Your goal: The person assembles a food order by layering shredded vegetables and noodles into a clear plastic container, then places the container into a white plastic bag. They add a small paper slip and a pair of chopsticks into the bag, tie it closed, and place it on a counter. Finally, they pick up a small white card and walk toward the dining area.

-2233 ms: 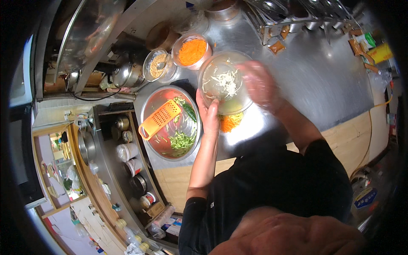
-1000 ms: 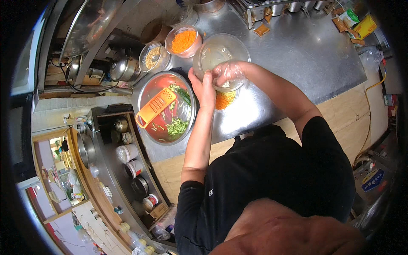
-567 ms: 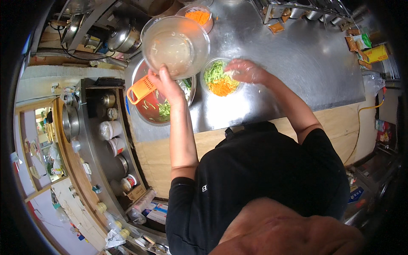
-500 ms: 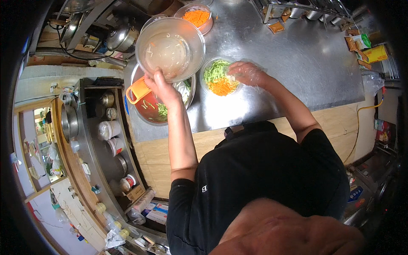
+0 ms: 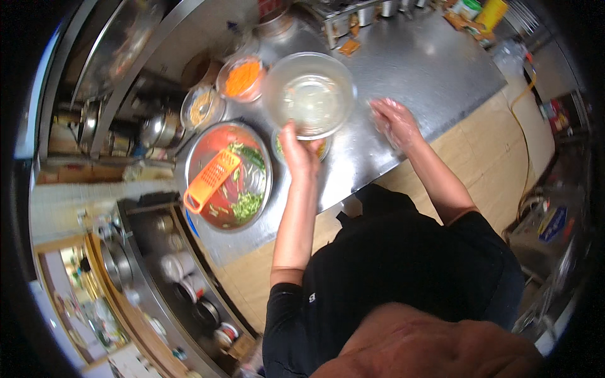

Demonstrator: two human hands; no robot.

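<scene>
My left hand [image 5: 299,151] grips the near rim of a translucent plastic bowl [image 5: 309,94], thumb on the inside. A few small pale bits show in it. Underneath, mostly hidden, a clear bowl of shredded vegetables [image 5: 325,148] stands on the counter. My right hand [image 5: 396,121], in a thin clear glove, hovers to the right of both bowls; its slightly blurred fingers are loosely bent and nothing shows in them. Left of my left hand, a metal basin [image 5: 267,192] contains an orange grater [image 5: 214,181], green shreds [image 5: 246,206] and a dark green vegetable piece [image 5: 253,157].
Behind the basin stand a tub of orange shreds [image 5: 242,79] and a tub of pale shreds [image 5: 201,107]. A lidded pot [image 5: 157,131] is at the far left. A metal rack [image 5: 340,19] borders the steel counter [image 5: 416,69] at the back.
The plastic bowl in my left hand has moved right, over the vegetable bowl. My right hand has drawn away from the shreds to the right. The view has turned, showing more of the basin.
</scene>
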